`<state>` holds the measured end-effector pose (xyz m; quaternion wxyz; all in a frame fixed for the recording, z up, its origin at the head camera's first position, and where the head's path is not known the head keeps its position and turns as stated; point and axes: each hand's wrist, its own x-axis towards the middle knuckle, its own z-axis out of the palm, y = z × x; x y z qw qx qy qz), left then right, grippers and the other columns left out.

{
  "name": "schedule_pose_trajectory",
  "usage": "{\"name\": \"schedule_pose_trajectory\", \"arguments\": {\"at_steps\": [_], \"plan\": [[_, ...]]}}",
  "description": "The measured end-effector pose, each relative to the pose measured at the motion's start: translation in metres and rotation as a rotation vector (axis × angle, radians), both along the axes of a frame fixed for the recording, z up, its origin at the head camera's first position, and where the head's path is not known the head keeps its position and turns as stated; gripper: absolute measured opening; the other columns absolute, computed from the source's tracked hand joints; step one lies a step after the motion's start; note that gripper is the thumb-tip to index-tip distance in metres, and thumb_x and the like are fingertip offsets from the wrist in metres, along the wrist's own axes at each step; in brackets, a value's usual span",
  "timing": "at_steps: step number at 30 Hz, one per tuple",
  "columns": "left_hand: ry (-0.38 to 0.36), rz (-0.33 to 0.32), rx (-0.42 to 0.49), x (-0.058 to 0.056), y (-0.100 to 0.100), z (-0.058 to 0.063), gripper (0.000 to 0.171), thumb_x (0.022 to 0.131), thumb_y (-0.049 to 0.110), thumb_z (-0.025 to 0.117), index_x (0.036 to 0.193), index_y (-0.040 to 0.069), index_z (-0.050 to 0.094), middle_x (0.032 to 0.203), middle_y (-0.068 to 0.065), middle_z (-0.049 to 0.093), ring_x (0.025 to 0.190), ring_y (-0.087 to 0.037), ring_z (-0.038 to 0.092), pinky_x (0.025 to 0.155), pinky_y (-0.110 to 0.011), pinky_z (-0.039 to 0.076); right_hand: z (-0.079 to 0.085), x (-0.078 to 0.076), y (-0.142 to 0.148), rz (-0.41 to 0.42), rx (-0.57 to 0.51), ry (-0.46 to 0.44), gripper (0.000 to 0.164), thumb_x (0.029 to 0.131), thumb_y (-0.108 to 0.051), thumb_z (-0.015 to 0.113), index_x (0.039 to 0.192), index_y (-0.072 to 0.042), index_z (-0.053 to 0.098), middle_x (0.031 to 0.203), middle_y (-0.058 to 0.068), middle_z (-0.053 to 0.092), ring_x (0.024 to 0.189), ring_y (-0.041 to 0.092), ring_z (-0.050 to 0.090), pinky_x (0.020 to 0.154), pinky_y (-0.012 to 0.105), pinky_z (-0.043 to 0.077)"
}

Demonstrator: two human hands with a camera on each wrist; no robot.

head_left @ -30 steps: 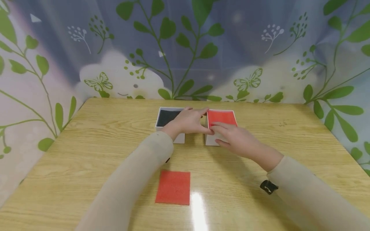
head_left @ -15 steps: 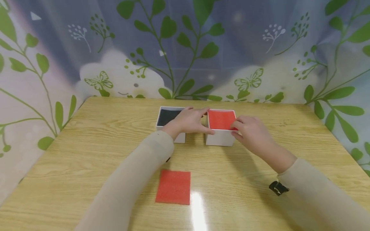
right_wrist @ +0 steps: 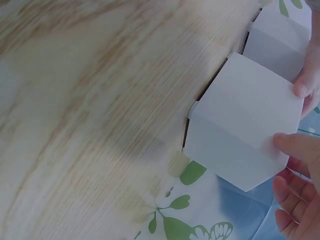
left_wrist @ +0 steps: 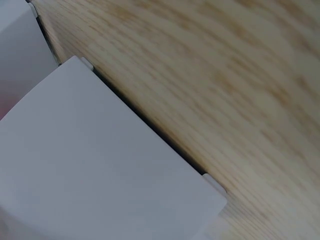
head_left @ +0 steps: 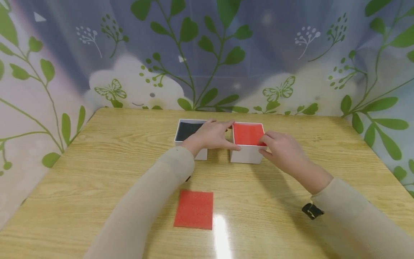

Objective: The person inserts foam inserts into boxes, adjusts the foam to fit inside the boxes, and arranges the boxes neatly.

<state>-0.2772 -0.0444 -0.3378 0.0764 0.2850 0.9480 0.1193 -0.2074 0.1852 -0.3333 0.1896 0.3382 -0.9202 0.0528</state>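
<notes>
Toward the back of the table stands a white open-topped box (head_left: 245, 155) with a red felt sheet (head_left: 247, 133) inside. My left hand (head_left: 213, 135) holds this box across its left side, thumb on the front and a finger at the back corner. At the front right corner my right hand (head_left: 283, 149) grips the rim. The right wrist view shows its thumb on the front wall of the box (right_wrist: 250, 100), fingers round the side. A second white box (head_left: 202, 154) with black felt (head_left: 187, 131) stands to the left, partly hidden by my left hand.
A red felt square (head_left: 194, 209) lies flat on the wooden table (head_left: 97, 169) near the front, right of my left forearm. Behind the table hangs a curtain (head_left: 207, 72) printed with leaves and butterflies.
My right hand has moved right, from the box's front left corner to its front right corner, and then stayed there. The left hand has kept its place.
</notes>
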Motion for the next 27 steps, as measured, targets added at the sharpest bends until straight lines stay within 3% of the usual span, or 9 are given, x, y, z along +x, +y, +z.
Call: {"name": "schedule_pose_trajectory", "arguments": {"at_steps": [11, 14, 18, 27], "plan": [[0.007, -0.001, -0.009, 0.000, 0.001, 0.000, 0.105, 0.071, 0.077, 0.054, 0.150, 0.015, 0.022, 0.139, 0.006, 0.046, 0.121, -0.008, 0.047, 0.111, -0.038, 0.011, 0.000, -0.003, 0.001, -0.014, 0.027, -0.015, 0.019, 0.073, -0.009, 0.079, 0.075, -0.005, 0.061, 0.073, 0.003, 0.056, 0.062, 0.018, 0.053, 0.058, 0.033, 0.048], [0.011, 0.002, -0.012, 0.000, 0.001, 0.000, 0.104, 0.071, 0.076, 0.055, 0.150, 0.016, 0.022, 0.139, 0.006, 0.046, 0.121, -0.008, 0.047, 0.111, -0.038, 0.012, 0.001, -0.005, 0.001, -0.045, 0.083, -0.045, 0.025, 0.074, -0.016, 0.080, 0.088, -0.002, 0.064, 0.085, 0.007, 0.061, 0.075, 0.024, 0.056, 0.071, 0.038, 0.049], [0.010, -0.001, -0.011, -0.001, 0.001, -0.001, 0.104, 0.072, 0.075, 0.055, 0.150, 0.015, 0.022, 0.140, 0.005, 0.045, 0.121, -0.008, 0.047, 0.111, -0.038, 0.012, 0.002, -0.009, -0.001, -0.109, 0.189, -0.108, 0.049, 0.075, -0.025, 0.079, 0.112, 0.003, 0.062, 0.110, 0.015, 0.062, 0.101, 0.033, 0.055, 0.090, 0.048, 0.042], [0.020, 0.005, -0.015, -0.002, 0.001, -0.003, 0.104, 0.071, 0.076, 0.055, 0.149, 0.015, 0.023, 0.139, 0.006, 0.046, 0.121, -0.008, 0.047, 0.111, -0.038, 0.013, 0.005, -0.015, -0.008, -0.179, 0.273, -0.230, 0.071, 0.078, -0.035, 0.075, 0.129, 0.006, 0.050, 0.128, 0.022, 0.051, 0.116, 0.038, 0.047, 0.099, 0.053, 0.034]]}}
